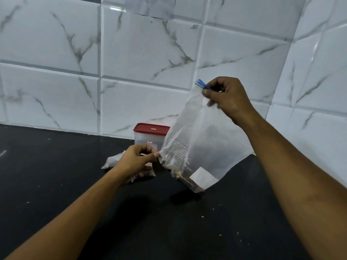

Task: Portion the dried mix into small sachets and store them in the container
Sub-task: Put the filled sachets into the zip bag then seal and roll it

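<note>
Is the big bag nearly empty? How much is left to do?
Nearly. The big zip bag looks almost empty, with only a few bits in its bottom corner. Filled sachets lie on the counter. Right now the right hand pinches the bag's top and the left hand its side. Left: the sachets must go in the container, whose red lid is on.
</note>
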Tool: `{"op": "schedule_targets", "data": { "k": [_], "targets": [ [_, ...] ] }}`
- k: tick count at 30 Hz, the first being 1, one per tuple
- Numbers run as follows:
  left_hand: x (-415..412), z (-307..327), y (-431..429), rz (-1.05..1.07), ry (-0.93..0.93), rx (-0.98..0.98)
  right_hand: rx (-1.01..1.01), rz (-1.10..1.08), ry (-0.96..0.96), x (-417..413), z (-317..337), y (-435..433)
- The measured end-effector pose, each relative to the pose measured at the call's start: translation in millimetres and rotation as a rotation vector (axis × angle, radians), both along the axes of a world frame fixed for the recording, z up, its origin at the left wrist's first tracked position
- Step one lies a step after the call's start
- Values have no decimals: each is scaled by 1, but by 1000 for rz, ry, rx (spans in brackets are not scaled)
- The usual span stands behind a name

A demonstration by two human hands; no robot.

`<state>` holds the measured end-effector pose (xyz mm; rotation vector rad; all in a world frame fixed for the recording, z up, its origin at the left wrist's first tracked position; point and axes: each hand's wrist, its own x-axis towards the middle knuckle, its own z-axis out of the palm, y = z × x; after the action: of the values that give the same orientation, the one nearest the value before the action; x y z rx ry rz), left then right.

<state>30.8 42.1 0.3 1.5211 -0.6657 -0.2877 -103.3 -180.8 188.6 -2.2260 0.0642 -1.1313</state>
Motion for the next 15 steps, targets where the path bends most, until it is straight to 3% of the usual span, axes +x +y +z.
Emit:
{"op": "schedule_targets", "data": {
  "k": [6,10,15],
  "targets": [
    [11,7,14,-73,206,-327,-9,-38,-58,-8,7,-14],
    [11,16,14,-34,91,-310,-4,-7,-81,-9,9,-14],
    [1,17,10,-58,126,-326,-23,-16,-91,-8,11,-8]
  ]
}}
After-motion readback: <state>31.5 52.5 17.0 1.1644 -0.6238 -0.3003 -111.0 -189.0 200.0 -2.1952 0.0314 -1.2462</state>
